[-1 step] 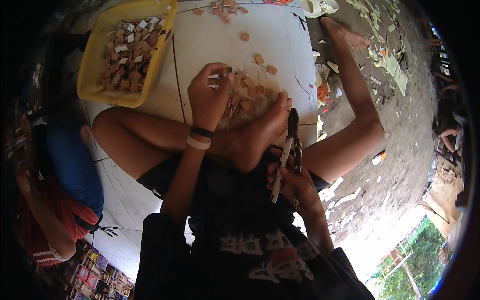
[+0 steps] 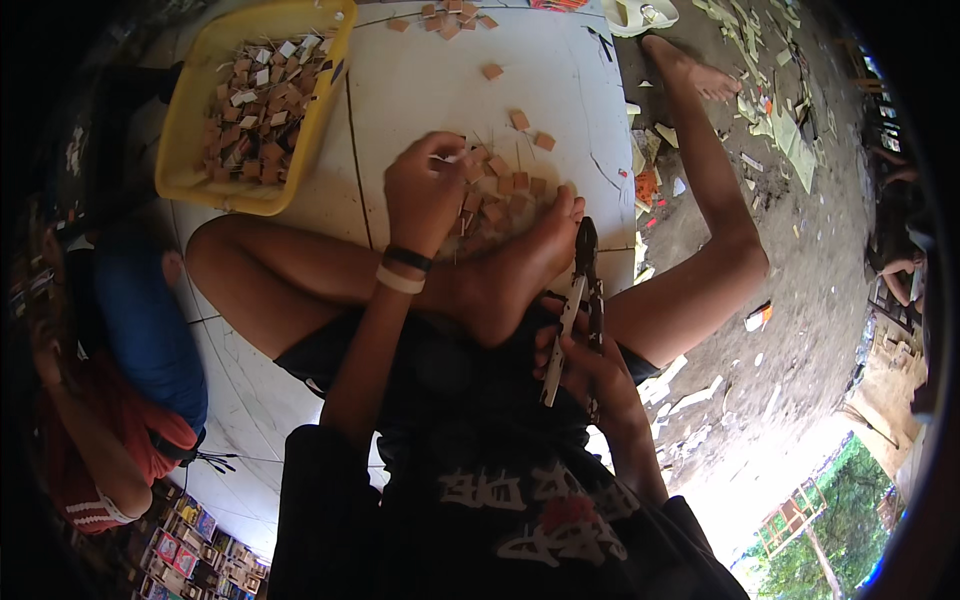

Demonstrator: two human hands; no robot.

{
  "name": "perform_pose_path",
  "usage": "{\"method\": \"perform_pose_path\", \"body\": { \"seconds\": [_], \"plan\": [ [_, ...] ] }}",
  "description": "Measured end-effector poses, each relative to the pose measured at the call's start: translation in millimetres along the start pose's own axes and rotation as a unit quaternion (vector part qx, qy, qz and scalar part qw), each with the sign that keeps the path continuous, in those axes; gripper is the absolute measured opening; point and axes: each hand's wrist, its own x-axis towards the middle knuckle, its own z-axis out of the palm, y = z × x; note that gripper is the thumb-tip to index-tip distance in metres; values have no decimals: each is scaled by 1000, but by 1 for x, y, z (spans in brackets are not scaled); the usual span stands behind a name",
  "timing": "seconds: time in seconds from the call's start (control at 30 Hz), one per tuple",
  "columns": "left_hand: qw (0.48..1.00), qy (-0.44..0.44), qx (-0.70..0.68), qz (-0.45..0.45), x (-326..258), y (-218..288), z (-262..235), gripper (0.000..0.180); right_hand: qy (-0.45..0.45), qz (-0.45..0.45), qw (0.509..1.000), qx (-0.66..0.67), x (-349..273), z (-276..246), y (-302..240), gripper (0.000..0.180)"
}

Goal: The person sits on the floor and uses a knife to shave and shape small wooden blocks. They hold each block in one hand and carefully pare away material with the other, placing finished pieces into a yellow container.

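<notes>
My left hand [image 2: 428,190] hovers beside a loose heap of small brown square pieces [image 2: 492,211], its fingers curled into a pinch. A whitish bit shows at the fingertips, too small to name. Thin pins or wires stick out of some of the squares. In my right hand [image 2: 592,372], near my lap, is a pair of pliers [image 2: 587,262] with worn, pale-and-dark handles. Its dark jaws point up and away from me. My bare foot [image 2: 520,265] rests between the heap and the pliers.
At the far left a yellow plastic tub [image 2: 172,150] holds many brown and white squares. More squares [image 2: 450,18] lie on the far white tiles [image 2: 420,85]. A person in a red shirt [image 2: 95,430] sits at the left. Scraps litter the ground [image 2: 720,250] at the right, near a pale sandal [image 2: 640,14].
My left hand has shifted slightly right and toward me, its fingers turned a little further in. My right hand and the pliers stay put.
</notes>
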Motion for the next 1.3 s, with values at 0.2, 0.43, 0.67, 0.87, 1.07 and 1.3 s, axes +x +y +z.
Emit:
{"method": "perform_pose_path", "body": {
  "seconds": [0.2, 0.43, 0.67, 0.87, 1.07, 1.3],
  "plan": [
    [966, 1, 229, 124, -4, -18, 24, 23, -2, 4, 999, -38, 5, 3, -3, 61],
    [992, -44, -118, -20, -14, 9, -14, 22, -21, -45, 987, -155, 11, 4, -2, 60],
    [954, -29, -297, -34, -54, 56, -17, 19, -44, -116, 948, -294, 8, 25, -1, 44],
    [925, -23, -377, -29, -74, 69, -9, 20, -38, -131, 947, -292, 0, 48, -10, 40],
    [940, -10, -341, 21, -78, 64, -5, 18, -27, -135, 941, -308, -4, 50, -9, 43],
    [946, 4, -319, 47, -79, 62, -3, 16, 3, -165, 919, -359, -6, 53, -7, 46]
  ]
}}
